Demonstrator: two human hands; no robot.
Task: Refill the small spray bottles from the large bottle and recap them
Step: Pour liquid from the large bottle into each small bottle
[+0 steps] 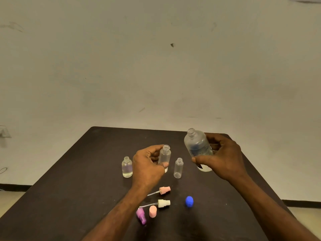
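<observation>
My right hand (224, 157) grips the large clear bottle (197, 145), uncapped and tilted slightly left, above the table. My left hand (147, 164) holds a small uncapped spray bottle (165, 156) upright, just left of the large one. Two more small open bottles stand on the table: one with liquid in it (127, 167) to the left, one narrow and clear (178, 168) between my hands. Near the front lie a pink spray head (164, 190), a white spray head (163, 203), a purple spray head (141, 215), a pink cap (152, 211) and a blue cap (189, 201).
The dark table (86, 180) stands against a pale wall. Its far edge runs just behind my hands, and floor shows on both sides. The caps and spray heads are clustered between my forearms.
</observation>
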